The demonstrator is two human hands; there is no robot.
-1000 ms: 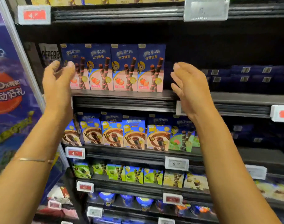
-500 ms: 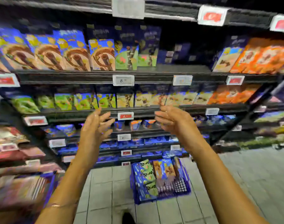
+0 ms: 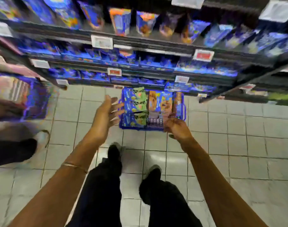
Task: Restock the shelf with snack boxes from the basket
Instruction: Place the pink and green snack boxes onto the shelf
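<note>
Grey-tiled shop floor [image 3: 222, 145] underfoot, dark shelf [image 3: 140, 40] running across top of view, all heavily motion-blurred. Blue basket [image 3: 131, 128] parked on floor right at shelf foot, presumably to keep stock one bend away from the shelf faces. Packed with snack boxes [image 3: 138, 108] lying flat, fronts up: green-printed ones on left, orange-brown boxes [image 3: 158, 102] in middle, bare wire grid at near right, so partly emptied by the look of it. Left grip [image 3: 105, 112] spread wide open, palm toward basket's left wall, just beside it, holding nothing; looks set to take a box from the side. Right grip [image 3: 176, 128] over near right corner of basket, fingers bent downward, tips hidden from this angle; cannot tell whether closed on anything or touching the grid. Judged step: reaching down for next boxes, nothing lifted yet. Thin bangle [image 3: 74, 166] on left wrist, black trousers [image 3: 104, 185] below, someone else's shoe [image 3: 41, 138] at left edge. White price tags [image 3: 101, 42] and red tag [image 3: 203, 55] clipped to shelf lips to face the aisle; digits smeared, unreadable. Same for box print: green cartoon-like faces on blue, no brand or text legible. Upper-shelf boxes [image 3: 120, 20] standing upright, fronts out, names likewise lost to blur.
</note>
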